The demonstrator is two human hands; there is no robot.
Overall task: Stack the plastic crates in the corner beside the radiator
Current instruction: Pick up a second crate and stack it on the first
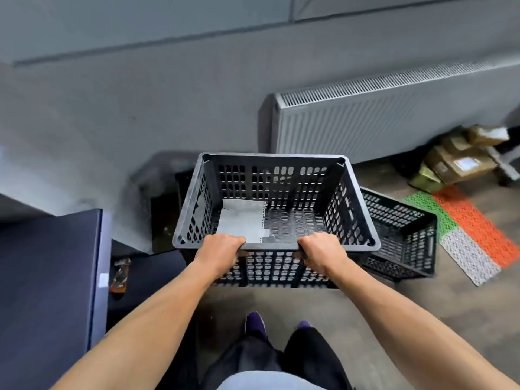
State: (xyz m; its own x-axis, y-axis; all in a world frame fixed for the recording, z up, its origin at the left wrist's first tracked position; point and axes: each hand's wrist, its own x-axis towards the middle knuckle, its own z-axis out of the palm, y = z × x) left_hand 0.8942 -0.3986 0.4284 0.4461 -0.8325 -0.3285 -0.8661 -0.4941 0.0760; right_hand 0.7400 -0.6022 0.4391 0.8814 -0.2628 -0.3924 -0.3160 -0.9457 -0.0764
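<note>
A black perforated plastic crate fills the middle of the view, upright, with a grey sheet lying on its floor. My left hand and my right hand both grip its near rim. Part of another black crate shows behind its left side, in the corner. To the right a second black crate lies upside down on the floor. The white radiator hangs on the wall behind and to the right.
A dark blue cabinet stands at the left, with a small brown object on the floor beside it. Cardboard boxes sit under the radiator's right end. A green, orange and grey mat lies at the right.
</note>
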